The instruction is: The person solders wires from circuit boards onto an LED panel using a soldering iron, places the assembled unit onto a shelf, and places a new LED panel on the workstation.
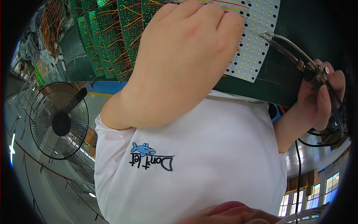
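My left hand (182, 56) lies over a white LED board (248, 61) with rows of small yellowish chips. Its back faces up and the fingers curl down out of sight at the top edge, so whatever they grip is hidden. On the right, my right hand (322, 93) is closed round the handle of a soldering iron (285, 54). A thin curved metal tube (294, 44) runs alongside the iron. The iron's tip is at the board's right edge; whether it touches cannot be made out. Red and yellow wires show beyond my left hand.
Several green circuit boards (112, 48) with red and yellow wires stand overlapped at the left on a dark green tabletop (279, 84). Farther left hangs a wire bundle (52, 28). A black fan (61, 123) stands beside the table. A black cable (298, 164) hangs below my right hand.
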Motion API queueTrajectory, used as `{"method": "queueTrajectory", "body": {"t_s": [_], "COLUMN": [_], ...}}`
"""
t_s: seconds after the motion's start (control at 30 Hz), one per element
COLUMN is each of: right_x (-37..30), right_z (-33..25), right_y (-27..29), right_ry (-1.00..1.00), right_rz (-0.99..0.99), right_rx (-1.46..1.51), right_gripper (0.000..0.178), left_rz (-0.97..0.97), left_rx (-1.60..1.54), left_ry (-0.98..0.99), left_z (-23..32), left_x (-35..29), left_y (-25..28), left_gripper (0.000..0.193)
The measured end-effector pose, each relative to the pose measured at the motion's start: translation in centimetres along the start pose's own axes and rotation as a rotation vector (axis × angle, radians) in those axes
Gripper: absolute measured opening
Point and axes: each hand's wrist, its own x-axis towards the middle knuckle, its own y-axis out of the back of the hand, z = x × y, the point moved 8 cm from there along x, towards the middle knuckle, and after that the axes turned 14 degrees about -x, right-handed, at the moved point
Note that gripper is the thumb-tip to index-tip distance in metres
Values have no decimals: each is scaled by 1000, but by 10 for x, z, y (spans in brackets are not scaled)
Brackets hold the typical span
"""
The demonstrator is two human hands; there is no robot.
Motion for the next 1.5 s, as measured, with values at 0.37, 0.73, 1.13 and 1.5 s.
{"method": "queueTrajectory", "body": {"t_s": [0.37,0.73,1.13,1.5], "right_x": [2,7,9,5], "right_z": [-11,-7,-8,-8], "right_y": [-24,-31,-33,-30], "right_ry": [132,169,197,182], "right_rz": [-153,-131,-197,-188], "right_rx": [-246,-257,-292,-296], "right_gripper": [25,28,29,30], "left_rz": [20,54,81,94], "left_rx": [-43,21,23,39], "left_ry": [66,65,50,42], "left_z": [-15,-20,-20,-18], "left_x": [-1,-2,-2,-2], "left_y": [-21,-26,-27,-26], "left_gripper": [28,26,22,22]}}
